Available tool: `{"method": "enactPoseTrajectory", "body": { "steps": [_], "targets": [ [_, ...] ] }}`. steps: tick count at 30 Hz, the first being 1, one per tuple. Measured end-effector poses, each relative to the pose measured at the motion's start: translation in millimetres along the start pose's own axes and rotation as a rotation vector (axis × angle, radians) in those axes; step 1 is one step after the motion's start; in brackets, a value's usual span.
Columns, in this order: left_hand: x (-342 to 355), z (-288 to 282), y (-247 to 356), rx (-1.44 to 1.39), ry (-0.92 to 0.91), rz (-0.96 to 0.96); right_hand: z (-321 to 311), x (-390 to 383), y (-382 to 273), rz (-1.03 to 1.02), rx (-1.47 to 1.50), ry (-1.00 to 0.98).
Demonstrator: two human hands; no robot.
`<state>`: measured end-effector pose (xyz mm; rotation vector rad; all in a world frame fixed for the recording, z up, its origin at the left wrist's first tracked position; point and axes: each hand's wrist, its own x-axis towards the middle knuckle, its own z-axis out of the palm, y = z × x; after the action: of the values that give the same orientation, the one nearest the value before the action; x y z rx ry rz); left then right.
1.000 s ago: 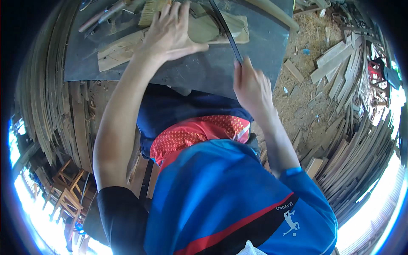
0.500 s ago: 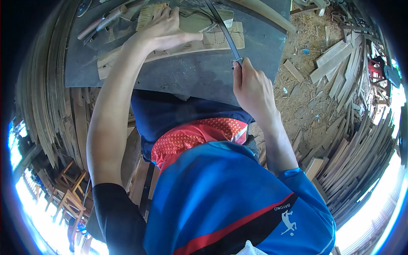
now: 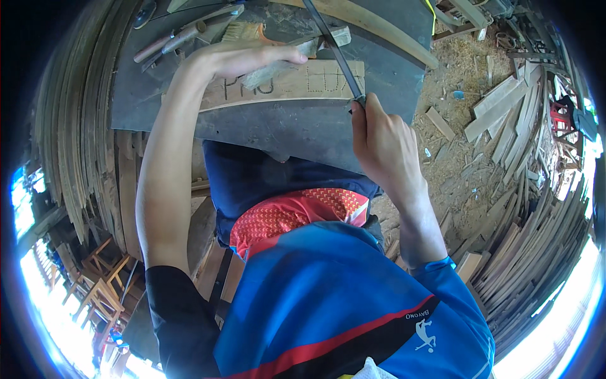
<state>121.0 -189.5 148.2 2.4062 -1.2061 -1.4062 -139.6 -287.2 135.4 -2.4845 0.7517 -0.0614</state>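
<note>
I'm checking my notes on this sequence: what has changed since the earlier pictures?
The left hand has swung round to point right rather than forward, and more markings show on the wooden board. Whether that hand released anything is unclear. The right hand stays closed around the long dark tool; the brush still lies beyond the board.

1. Along the wooden board (image 3: pixel 293 90) I see a row of large dark letters (image 3: pixel 328 84), upright from where I look, the right-hand ones drawn in dashed strokes
2. A pale, blurred piece (image 3: pixel 265 75) near my left hand (image 3: pixel 260 57) overlaps the row, and the dark strip (image 3: pixel 339 60) in my right hand (image 3: pixel 388 136) crosses its right end
3. On my blue shirt (image 3: pixel 334 278): one light word (image 3: pixel 417 314), upside down, beside a white figure (image 3: pixel 425 335)
</note>
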Motion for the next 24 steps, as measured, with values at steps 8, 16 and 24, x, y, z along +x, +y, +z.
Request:
{"method": "enactPoseTrajectory", "body": {
  "steps": [8, 16, 24],
  "targets": [
    [-11, 2, -15, -0.007, 0.015, -0.099, 2, 3, -11, -0.093, -0.009, 0.019],
    [-51, 56, -33, 0.179, 0.478, -0.053, 4, -23, -2, -0.166, -0.043, -0.087],
    [-69, 81, -49, 0.042, 0.599, -0.104, 28, -25, -12, -0.172, 0.022, -0.146]
  ]
}}
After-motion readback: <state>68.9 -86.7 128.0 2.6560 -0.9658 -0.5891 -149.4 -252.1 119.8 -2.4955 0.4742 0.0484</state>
